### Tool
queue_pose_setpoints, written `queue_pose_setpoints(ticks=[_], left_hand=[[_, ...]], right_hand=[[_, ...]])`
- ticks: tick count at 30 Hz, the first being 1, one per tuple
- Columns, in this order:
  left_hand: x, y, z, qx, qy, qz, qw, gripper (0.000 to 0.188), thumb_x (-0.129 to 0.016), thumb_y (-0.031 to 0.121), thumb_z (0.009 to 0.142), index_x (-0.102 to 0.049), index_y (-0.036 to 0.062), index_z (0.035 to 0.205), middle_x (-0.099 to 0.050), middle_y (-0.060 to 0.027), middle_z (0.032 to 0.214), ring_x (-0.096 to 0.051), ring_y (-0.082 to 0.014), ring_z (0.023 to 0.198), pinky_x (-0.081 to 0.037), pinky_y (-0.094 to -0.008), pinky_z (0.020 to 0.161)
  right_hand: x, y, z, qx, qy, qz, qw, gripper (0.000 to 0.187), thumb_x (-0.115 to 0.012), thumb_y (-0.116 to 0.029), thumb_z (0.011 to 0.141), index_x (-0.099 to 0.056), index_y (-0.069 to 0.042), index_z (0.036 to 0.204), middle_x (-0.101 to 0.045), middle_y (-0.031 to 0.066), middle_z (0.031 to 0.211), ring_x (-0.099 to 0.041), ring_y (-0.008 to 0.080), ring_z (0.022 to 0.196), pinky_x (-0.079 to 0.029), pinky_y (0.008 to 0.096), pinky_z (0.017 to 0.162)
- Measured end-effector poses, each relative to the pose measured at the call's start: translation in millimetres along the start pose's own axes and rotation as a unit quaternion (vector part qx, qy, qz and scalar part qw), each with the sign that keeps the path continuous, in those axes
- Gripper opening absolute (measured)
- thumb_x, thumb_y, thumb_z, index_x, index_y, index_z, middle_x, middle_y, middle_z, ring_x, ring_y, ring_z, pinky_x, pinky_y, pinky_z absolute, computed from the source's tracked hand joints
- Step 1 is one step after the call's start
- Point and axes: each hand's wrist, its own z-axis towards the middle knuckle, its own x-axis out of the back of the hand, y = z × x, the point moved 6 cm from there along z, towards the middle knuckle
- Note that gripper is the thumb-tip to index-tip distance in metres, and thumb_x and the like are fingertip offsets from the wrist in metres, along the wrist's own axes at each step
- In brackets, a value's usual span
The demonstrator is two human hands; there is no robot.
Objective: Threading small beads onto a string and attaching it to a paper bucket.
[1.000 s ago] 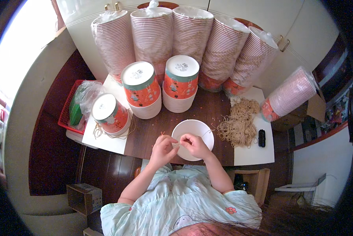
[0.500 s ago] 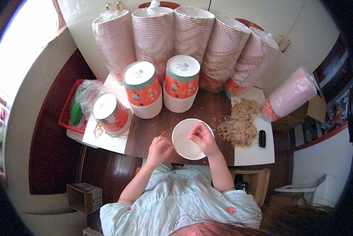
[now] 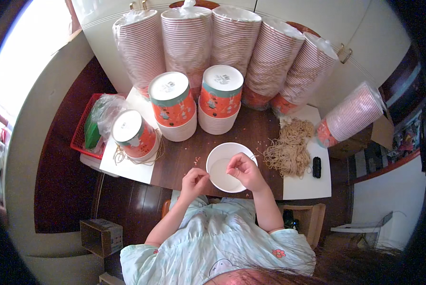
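Note:
A white paper tub (image 3: 217, 164) stands open side up at the table's near edge, right in front of me. Over its right side is my right hand (image 3: 246, 172), thumb and fingers pinched together. My left hand (image 3: 195, 183) is closed in a pinch by the tub's left rim. Whatever the fingers of either hand hold is too small to make out. To the right lies a tangled heap of beige strings (image 3: 290, 149), one strand end reaching toward the tub.
Upside-down orange printed tubs (image 3: 177, 111) stand beyond, another stack (image 3: 221, 102) beside them. A single inverted tub (image 3: 134, 137) sits on loose strings at left. Tall bagged stacks (image 3: 187, 42) line the back; one bagged stack (image 3: 350, 114) leans right. A black object (image 3: 316, 167) lies near the right edge.
My left hand has tilted slightly, its fingertips still by the rim. The right hand has dipped a little over the tub, with its pinch kept. The view has shifted slightly.

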Motion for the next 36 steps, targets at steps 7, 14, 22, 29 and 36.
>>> queue_pose_setpoints(ticks=[7, 14, 22, 29, 36], left_hand=[[-6.9, -33.5, -9.3, 0.042, 0.024, -0.147, 0.988, 0.007, -0.053, 0.005, 0.082, -0.051, 0.0015, 0.088, -0.052, 0.0014, 0.078, -0.046, -0.0035, 0.066, -0.04, -0.0176, 0.061], [-17.8, -43.7, -14.6, 0.133, 0.013, -0.212, 0.968, 0.005, -0.052, 0.006, 0.083, -0.051, 0.0032, 0.087, -0.053, 0.0013, 0.078, -0.047, -0.0027, 0.068, -0.039, -0.0162, 0.059], [-22.3, -27.2, -4.8, 0.318, -0.117, -0.217, 0.916, 0.013, -0.055, 0.016, 0.082, -0.048, 0.0054, 0.079, -0.055, -0.0012, 0.063, -0.054, -0.0085, 0.047, -0.043, -0.0202, 0.041], [66.1, 25.7, -2.8, 0.14, -0.004, -0.064, 0.988, 0.007, -0.051, 0.008, 0.084, -0.047, 0.0033, 0.08, -0.054, -0.0032, 0.062, -0.056, -0.0097, 0.053, -0.046, -0.022, 0.044], [207.6, 87.2, -8.4, -0.133, 0.371, 0.187, 0.9, 0.011, -0.056, 0.006, 0.081, -0.051, -0.0004, 0.073, -0.054, -0.0067, 0.067, -0.054, -0.0116, 0.058, -0.041, -0.0225, 0.05]], right_hand=[[8.6, -3.5, 1.8, 0.022, 0.049, -0.005, 0.999, 0.015, -0.059, -0.003, 0.079, -0.046, -0.005, 0.086, -0.052, 0.0023, 0.08, -0.05, 0.0083, 0.075, -0.042, 0.0214, 0.07], [2.7, -7.6, -4.3, 0.038, 0.021, -0.039, 0.998, 0.015, -0.06, -0.002, 0.078, -0.047, -0.004, 0.085, -0.053, 0.0026, 0.079, -0.05, 0.0085, 0.073, -0.042, 0.0219, 0.068], [-32.3, -25.0, -5.4, 0.048, -0.024, -0.192, 0.98, 0.009, -0.063, -0.004, 0.075, -0.055, -0.005, 0.08, -0.056, 0.0014, 0.074, -0.052, 0.0082, 0.067, -0.042, 0.0216, 0.062], [-91.4, -56.8, -12.2, 0.188, -0.16, -0.295, 0.923, 0.011, -0.065, -0.005, 0.07, -0.056, -0.009, 0.076, -0.059, 0.0017, 0.072, -0.055, 0.0146, 0.057, -0.042, 0.0261, 0.052], [-162.6, -35.1, 35.3, 0.397, -0.18, -0.489, 0.756, 0.009, -0.055, -0.009, 0.063, -0.055, -0.008, 0.072, -0.057, 0.0028, 0.075, -0.056, 0.0179, 0.066, -0.043, 0.0301, 0.061]])
